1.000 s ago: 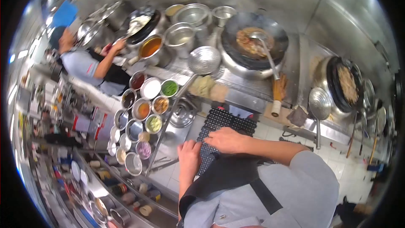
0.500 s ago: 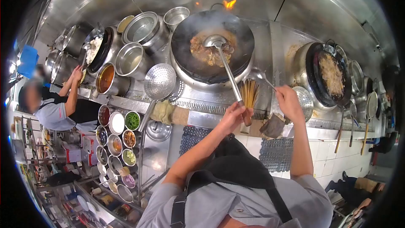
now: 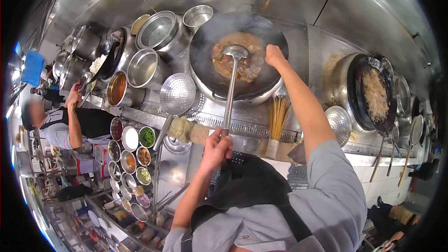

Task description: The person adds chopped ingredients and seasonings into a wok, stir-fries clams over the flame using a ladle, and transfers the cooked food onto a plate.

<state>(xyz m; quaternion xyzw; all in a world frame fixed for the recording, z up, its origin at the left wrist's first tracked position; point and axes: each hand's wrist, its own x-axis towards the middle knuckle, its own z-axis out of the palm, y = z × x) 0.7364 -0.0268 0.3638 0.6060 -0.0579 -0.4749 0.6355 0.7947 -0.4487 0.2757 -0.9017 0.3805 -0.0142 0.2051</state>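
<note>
My left hand [image 3: 217, 151] is wrapped round the handle end of a long metal ladle [image 3: 231, 95]. The ladle's bowl rests in the brown, saucy food [image 3: 249, 63] inside a large black wok [image 3: 203, 60], and steam rises from it. Above the wok's right side is my right hand [image 3: 275, 56], fingers closed; what it holds, if anything, cannot be made out. Beneath my right forearm, a bamboo brush [image 3: 278, 116] stands upright at the stove's front.
A perforated strainer [image 3: 178, 94] and metal pots [image 3: 143, 67] are left of the wok. Ingredient bowls [image 3: 147, 136] stand lower left, near a co-worker [image 3: 60, 126]. At right are another strainer [image 3: 339, 125] and a second wok of food [image 3: 375, 95].
My right hand has moved up and left to the wok; the small spoon it held is no longer visible. My left hand has shifted left and down with the ladle. The flame behind the wok has shrunk.
</note>
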